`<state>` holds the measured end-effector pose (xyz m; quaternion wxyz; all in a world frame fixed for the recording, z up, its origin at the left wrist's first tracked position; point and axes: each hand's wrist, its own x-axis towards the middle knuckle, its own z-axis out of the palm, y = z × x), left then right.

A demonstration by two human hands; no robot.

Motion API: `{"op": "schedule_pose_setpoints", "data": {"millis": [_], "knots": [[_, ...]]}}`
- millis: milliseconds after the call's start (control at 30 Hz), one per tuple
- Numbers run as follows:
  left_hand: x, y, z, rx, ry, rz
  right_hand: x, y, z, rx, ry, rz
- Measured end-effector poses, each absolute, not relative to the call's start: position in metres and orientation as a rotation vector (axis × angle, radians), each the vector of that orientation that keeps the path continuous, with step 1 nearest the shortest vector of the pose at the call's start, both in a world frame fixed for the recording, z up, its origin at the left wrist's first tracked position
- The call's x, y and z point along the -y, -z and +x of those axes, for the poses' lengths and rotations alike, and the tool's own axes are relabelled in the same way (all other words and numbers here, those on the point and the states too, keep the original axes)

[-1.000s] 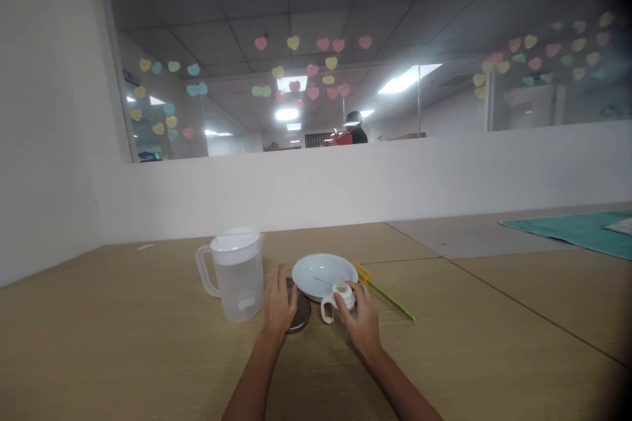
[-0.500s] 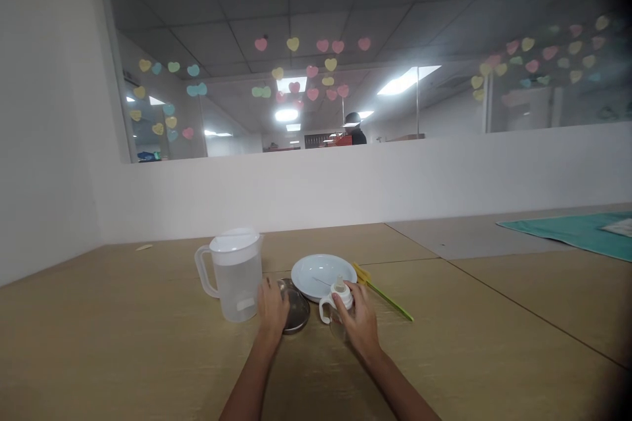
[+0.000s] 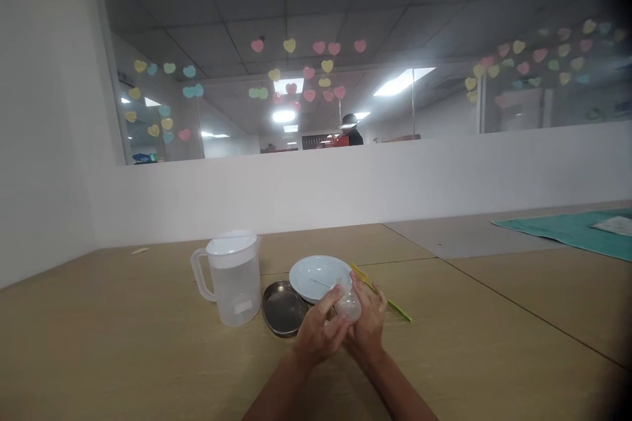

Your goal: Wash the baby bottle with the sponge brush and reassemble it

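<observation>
A small clear bottle (image 3: 349, 306) with a white top is held between both hands, tilted, in front of the white plate. My left hand (image 3: 322, 327) closes on its left side and my right hand (image 3: 368, 317) wraps its right side. The white plate (image 3: 309, 268) has a thin straight item lying in it. Left of the plate lies a dark metal dish (image 3: 284, 309). Farther left stands a translucent lidded pitcher (image 3: 234, 283). A yellow and green brush-like tool (image 3: 399, 311) lies right of the plate, partly hidden by my right hand.
A teal cloth (image 3: 553, 226) lies on the table at the far right. A small pale scrap (image 3: 140, 250) is at the back left. Behind the table is a white wall (image 3: 237, 194) with a window, through which a person (image 3: 353, 130) shows.
My left hand has moved right from the metal dish and taken hold of the bottle. The bottle has tipped in my right hand, and the metal dish is now uncovered.
</observation>
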<state>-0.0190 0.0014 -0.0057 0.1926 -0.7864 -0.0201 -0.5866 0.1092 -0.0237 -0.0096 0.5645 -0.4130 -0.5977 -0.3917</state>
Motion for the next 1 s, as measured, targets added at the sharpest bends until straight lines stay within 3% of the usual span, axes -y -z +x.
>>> {"op": "schedule_pose_setpoints", "data": {"millis": [133, 300, 633, 767, 1000], "knots": [[0.000, 0.011, -0.016, 0.503, 1.758, -2.409, 0.019, 0.003, 0.112, 1.301, 0.712, -1.119], [-0.002, 0.026, -0.011, 0.919, 1.632, -2.758, 0.010, 0.002, 0.115, 1.257, 0.521, -1.274], [-0.003, 0.026, -0.013, 0.934, 1.527, -2.745, 0.009, 0.013, 0.111, 1.426, 0.392, -1.331], [-0.007, 0.024, -0.015, 0.869, 1.408, -2.713, 0.007, 0.014, 0.113, 1.442, 0.444, -1.278], [-0.006, 0.029, -0.009, 0.898, 1.490, -2.737, 0.005, 0.015, 0.114, 1.438, 0.569, -1.274]]}}
